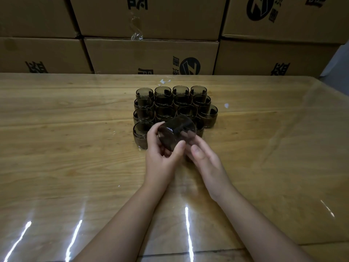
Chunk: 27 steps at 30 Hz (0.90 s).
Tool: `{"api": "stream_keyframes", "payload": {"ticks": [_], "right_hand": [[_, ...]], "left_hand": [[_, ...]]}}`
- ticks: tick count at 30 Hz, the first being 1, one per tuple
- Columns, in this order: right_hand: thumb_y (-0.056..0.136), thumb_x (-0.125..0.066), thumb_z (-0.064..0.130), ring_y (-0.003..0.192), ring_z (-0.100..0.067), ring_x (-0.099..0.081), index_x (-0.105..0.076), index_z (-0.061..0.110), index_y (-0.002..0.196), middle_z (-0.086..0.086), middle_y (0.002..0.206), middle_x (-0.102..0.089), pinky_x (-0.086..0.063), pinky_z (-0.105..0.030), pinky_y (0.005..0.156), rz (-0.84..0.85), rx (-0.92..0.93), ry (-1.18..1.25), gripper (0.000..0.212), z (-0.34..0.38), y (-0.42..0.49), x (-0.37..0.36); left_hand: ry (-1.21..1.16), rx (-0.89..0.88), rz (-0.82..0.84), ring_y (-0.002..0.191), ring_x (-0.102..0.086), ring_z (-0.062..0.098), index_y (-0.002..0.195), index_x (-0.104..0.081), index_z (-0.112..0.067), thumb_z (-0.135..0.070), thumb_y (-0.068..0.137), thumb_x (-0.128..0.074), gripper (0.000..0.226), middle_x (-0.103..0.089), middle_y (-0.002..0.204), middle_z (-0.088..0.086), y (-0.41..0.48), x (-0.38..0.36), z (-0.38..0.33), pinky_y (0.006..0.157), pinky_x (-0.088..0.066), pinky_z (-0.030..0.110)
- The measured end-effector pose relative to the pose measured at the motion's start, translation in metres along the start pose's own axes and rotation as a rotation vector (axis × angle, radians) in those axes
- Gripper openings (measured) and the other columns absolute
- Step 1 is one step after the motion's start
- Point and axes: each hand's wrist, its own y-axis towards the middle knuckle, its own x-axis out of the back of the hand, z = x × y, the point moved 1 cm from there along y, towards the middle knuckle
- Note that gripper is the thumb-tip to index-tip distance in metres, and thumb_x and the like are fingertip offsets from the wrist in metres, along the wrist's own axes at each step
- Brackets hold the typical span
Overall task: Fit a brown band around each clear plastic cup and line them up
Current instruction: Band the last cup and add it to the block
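- Cups, banded (143, 137): about fourteen countable, upright in rows on the table (75, 148), some hidden behind the hands.
- Left hand (160, 154): fingers curled round one tilted cup (176, 132), held above the table.
- Right hand (205, 159): fingers nearly straight, tips touching that cup's underside.

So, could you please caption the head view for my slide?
Left hand grips a tilted cup, right hand beside it, before banded cups on a table.
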Motion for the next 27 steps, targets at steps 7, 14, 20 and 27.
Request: {"api": "stream_keyframes", "payload": {"ticks": [7,14,20,27], "right_hand": [[0.087,-0.049,0.028,0.127,-0.008,-0.051,-0.046,0.021,0.132,0.007,0.134,-0.055,-0.042,-0.020,0.104,-0.068,0.058,-0.004,0.046,0.004,-0.004,-0.001],[0.092,-0.051,0.020,0.125,-0.003,-0.052,-0.050,0.025,0.127,0.006,0.133,-0.057,-0.042,-0.017,0.102,-0.175,0.155,-0.043,0.036,0.001,-0.006,-0.002],[0.092,-0.046,0.025,0.129,-0.006,-0.049,-0.044,0.027,0.134,0.008,0.138,-0.053,-0.043,-0.021,0.101,-0.157,0.163,-0.054,0.042,0.006,-0.004,0.002],[0.081,-0.064,0.031,0.103,-0.014,-0.065,-0.045,0.040,0.127,0.002,0.126,-0.055,-0.055,-0.030,0.087,-0.051,0.046,-0.123,0.050,0.013,0.000,0.009]], "left_hand": [[0.045,0.005,-0.066,0.076,-0.056,0.003,0.124,-0.040,-0.044,-0.043,0.069,-0.074,0.065,-0.060,0.105,-0.004,0.005,0.002,0.003,0.064,-0.046,0.016],[0.086,0.008,-0.059,0.074,-0.055,0.000,0.119,-0.045,-0.039,-0.046,0.066,-0.072,0.060,-0.061,0.099,-0.017,0.002,0.002,0.003,0.063,-0.044,0.015],[0.012,0.004,0.116,0.092,-0.061,-0.006,0.114,-0.049,-0.032,-0.042,0.072,-0.064,0.046,-0.062,0.101,-0.029,-0.006,-0.004,-0.001,0.075,-0.046,0.009],[0.192,-0.068,0.090,0.110,-0.046,-0.012,0.140,-0.042,-0.020,-0.065,0.091,-0.031,0.066,-0.050,0.117,-0.010,0.001,0.000,-0.007,0.092,-0.033,0.004]]}}
